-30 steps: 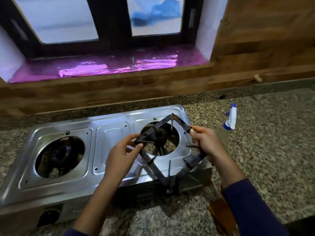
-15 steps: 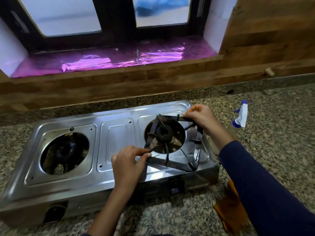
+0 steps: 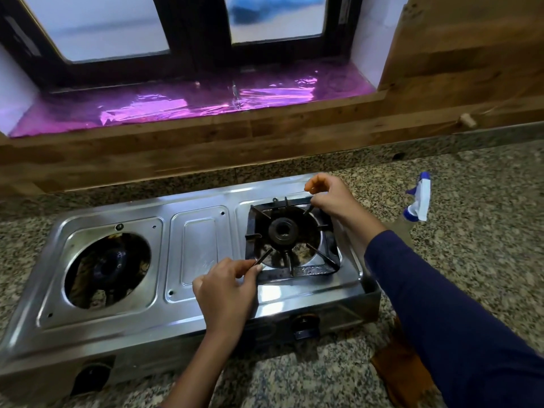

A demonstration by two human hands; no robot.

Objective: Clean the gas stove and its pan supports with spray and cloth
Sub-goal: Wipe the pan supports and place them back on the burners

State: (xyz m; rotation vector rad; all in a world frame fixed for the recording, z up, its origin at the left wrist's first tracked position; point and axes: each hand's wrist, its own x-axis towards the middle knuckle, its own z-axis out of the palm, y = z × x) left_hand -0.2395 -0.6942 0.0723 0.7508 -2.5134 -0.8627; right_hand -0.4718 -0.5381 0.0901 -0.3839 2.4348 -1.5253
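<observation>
Between the hands [image 3: 226, 293] [image 3: 334, 198], pan support [image 3: 294, 272] lies on stove [image 3: 203, 245].

Speckled granite counter [image 3: 485, 275]; wood-panel wall [image 3: 471, 69] behind; dark-framed window [image 3: 194, 33], frosted panes [image 3: 97, 25]; shiny purple foil [image 3: 176, 110] beneath.

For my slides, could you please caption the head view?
Left hand and right hand hold the pan support on the gas stove.

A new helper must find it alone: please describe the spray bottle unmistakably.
Find the shiny steel two-burner gas stove on the speckled granite counter. Past its right end is the clear spray bottle. Only it has a white-and-blue trigger head; the nearby cloth is brown.
</observation>
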